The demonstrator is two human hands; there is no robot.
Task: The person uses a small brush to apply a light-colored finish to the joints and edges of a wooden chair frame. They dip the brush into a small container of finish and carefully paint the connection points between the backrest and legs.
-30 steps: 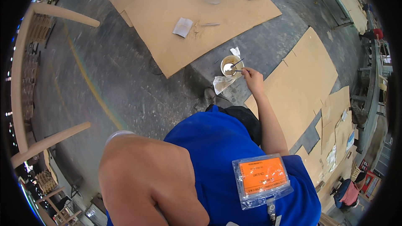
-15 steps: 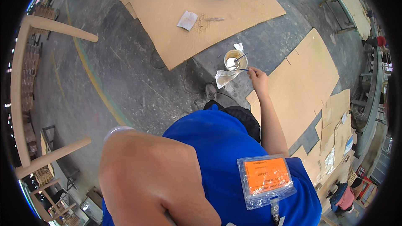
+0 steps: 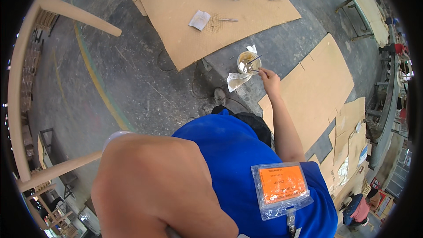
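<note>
Thin dark tool, slim as a brush handle, sits right of upper centre in the frame, its far end reaching over the near right rim of a round, pale tub. It looks light and stiff, and it should turn easily between the fingers; a wet shaft would probably be slippery, and one so slender might snap if levered hard against the rim. The outer end, clear of the tub, seems the best place to take hold. Its working tip is too small to make out. A second slender stick leans in the tub, whose glossy contents look wet.

The right hand pinches the tool's outer end between thumb and fingertips, the remaining fingers curled in. Its bare forearm rises from lower right of centre, nearly straight up the frame, the hand angled toward upper left. The left arm fills the lower left, bent and very close to the camera; its hand is out of sight, so I cannot tell whether it holds anything. Crumpled white cloth or paper lies just beside the tub, below and left.
</note>
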